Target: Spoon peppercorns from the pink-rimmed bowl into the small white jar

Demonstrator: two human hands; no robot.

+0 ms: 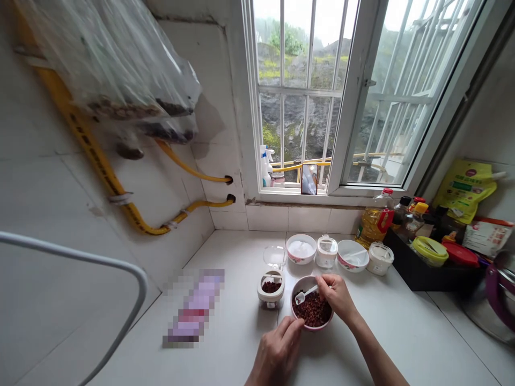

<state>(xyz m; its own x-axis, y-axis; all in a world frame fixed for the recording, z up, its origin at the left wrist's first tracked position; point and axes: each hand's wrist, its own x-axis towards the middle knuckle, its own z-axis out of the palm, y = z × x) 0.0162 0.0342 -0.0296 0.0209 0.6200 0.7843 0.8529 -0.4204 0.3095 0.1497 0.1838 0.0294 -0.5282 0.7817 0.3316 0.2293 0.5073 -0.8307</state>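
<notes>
In the head view my right hand [337,296] is closed on the handle of a small white spoon [306,294]. The spoon's head rests over dark red Sichuan peppercorns [314,312] that fill a bowl [316,329]. My left hand [278,344] pinches the bowl's near left rim between thumb and fingers. Just left of the bowl stands a seasoning jar [262,300], its clear lid [274,256] flipped up and similar peppercorns inside.
Behind stand a bowl of white grains [301,261], a lidded jar [326,252], a bowl with a pale spoon [353,262] and another jar [380,259]. An oil bottle [372,222] and a black condiment box [414,271] are at right. A pixelated purple item [197,305] lies left.
</notes>
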